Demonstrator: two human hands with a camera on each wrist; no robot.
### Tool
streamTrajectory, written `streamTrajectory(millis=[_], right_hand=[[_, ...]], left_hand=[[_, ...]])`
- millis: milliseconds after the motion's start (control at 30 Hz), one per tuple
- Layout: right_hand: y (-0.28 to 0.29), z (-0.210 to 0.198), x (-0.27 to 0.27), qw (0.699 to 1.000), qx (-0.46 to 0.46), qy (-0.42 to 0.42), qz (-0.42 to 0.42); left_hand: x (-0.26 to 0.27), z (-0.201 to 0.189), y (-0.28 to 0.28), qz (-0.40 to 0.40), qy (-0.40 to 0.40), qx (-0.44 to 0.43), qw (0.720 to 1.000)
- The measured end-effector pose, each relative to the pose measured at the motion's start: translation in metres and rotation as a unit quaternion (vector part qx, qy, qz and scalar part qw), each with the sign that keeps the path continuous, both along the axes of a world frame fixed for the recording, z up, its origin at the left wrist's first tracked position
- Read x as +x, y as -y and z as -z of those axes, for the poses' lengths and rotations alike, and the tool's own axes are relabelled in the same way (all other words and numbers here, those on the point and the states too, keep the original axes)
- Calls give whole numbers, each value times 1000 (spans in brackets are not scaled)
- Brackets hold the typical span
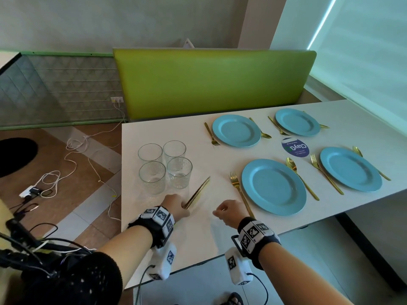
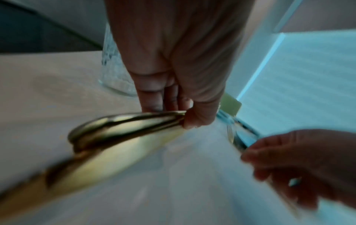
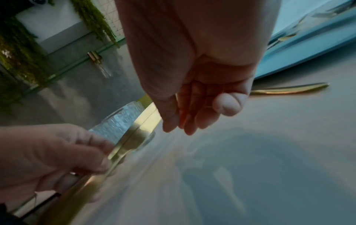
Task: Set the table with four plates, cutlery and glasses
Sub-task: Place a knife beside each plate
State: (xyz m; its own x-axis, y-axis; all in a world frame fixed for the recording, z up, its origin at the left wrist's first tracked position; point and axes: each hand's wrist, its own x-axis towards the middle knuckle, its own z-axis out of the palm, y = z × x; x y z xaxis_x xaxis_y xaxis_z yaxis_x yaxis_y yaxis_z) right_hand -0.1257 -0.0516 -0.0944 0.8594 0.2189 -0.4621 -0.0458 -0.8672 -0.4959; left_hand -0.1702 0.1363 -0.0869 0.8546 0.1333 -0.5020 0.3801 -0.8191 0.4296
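Four blue plates sit on the white table (image 1: 198, 236); the nearest plate (image 1: 274, 187) has a gold fork (image 1: 239, 190) on its left and a gold spoon (image 1: 301, 179) on its right. Four clear glasses (image 1: 165, 166) stand grouped at the table's left. My left hand (image 1: 176, 203) grips a bundle of gold cutlery (image 1: 198, 192) low over the table, handles pointing towards the glasses. In the left wrist view the bundle (image 2: 119, 129) is blurred. My right hand (image 1: 226, 211) hovers beside the fork's handle end, fingers (image 3: 192, 115) loosely curled and holding nothing.
A green bench back (image 1: 209, 82) runs along the table's far side. A round blue sticker (image 1: 295, 147) lies between the plates. Left of the table edge, white cables (image 1: 66, 161) trail over the floor by a black rug (image 1: 15, 155).
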Motion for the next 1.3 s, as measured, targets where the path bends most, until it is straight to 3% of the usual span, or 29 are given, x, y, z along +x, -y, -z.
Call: streamTrajectory(millis=[200,367,467,633,700,933,1067,1300], right_hand=[[-13,-14,-3,974,181,-117,71],[-10,-16,1,924,279,-181,190],[-6,-16,4,918,287,-192,198],[-9,-16,5,932,260,-162,194],[-10,-14,7,943,234,-144,189],[7,-4,28,989,36,-57,133],[10,-1,33,992,-29,-18,125],[7,11,37,988,-31,28,146]], left_hand=[[17,-3,27,-114,6,-242,964],[21,-1,45,-127,6,-303,944],[20,0,51,-130,8,-296,946],[22,2,55,-133,8,-267,955],[24,0,57,-161,10,-283,945],[34,-7,52,-241,58,-325,913],[36,-6,48,-242,58,-336,908],[36,-3,42,-246,55,-328,910]])
